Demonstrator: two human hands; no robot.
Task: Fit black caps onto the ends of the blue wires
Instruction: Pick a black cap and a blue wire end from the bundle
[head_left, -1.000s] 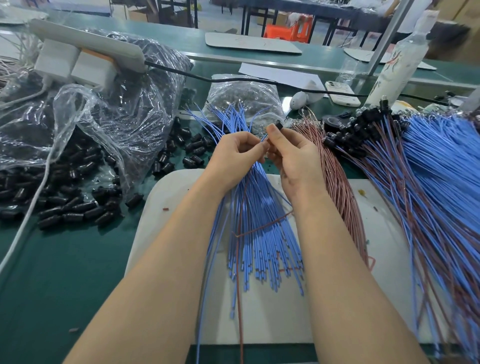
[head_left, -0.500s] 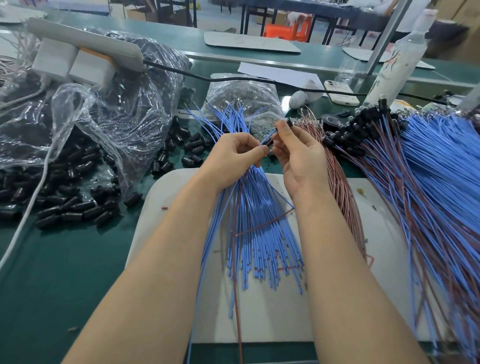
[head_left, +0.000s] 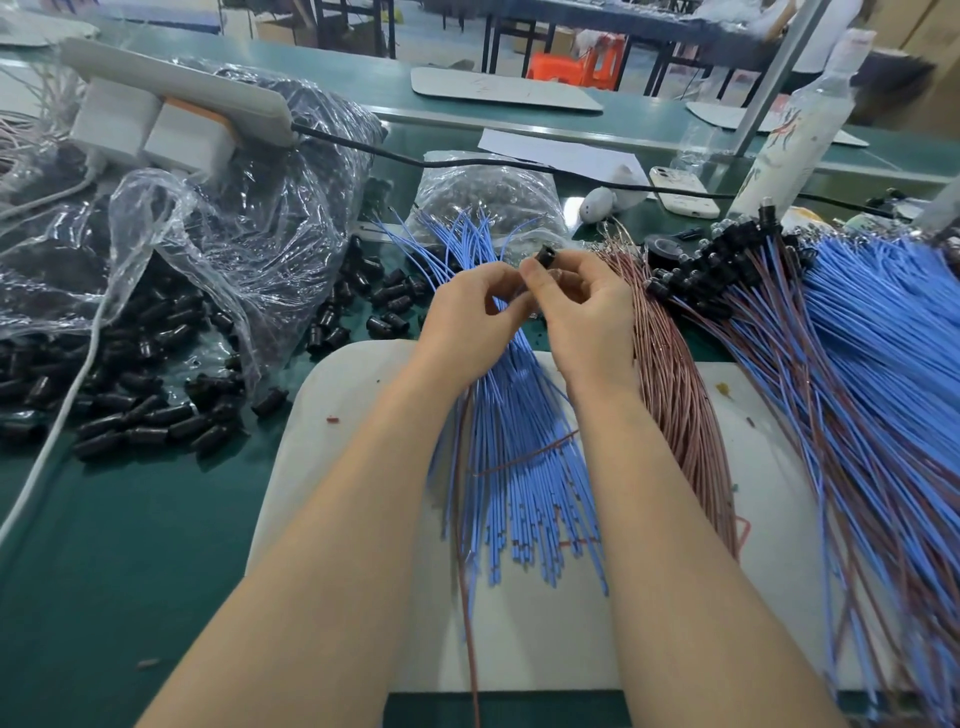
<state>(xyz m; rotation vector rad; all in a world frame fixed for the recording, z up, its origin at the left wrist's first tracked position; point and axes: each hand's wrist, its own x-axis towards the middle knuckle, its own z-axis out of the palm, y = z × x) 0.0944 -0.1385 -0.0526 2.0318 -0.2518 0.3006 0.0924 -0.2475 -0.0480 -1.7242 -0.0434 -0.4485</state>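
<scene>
The black cap (head_left: 545, 255) sits at the tips of the right hand (head_left: 587, 317), just above where the two hands meet. It is a short cylinder with one round end turned up toward the camera; its long axis tips away from the person. Whether a wire end is already inside it cannot be told.

The blue wires (head_left: 519, 467) lie with their long axis running from the person outward. Their near ends spread over the white board (head_left: 343, 415) between the forearms, and their far ends fan out beyond the knuckles.

The only printing is on a white bottle (head_left: 795, 130) far to the right of the right hand, and it is too blurred to read.

The right hand pinches the cap between thumb and forefinger, its other fingers curled in. The left hand (head_left: 467, 317) is closed round the blue wires, its thumb and forefinger touching the right hand's fingertips.

Just right of the right hand lies a bundle of pinkish wires (head_left: 675, 395); further right are capped wires (head_left: 727, 260). Left of the left hand, loose caps (head_left: 156, 410) lie on the green table (head_left: 104, 545) beside a clear plastic bag (head_left: 234, 234).
</scene>
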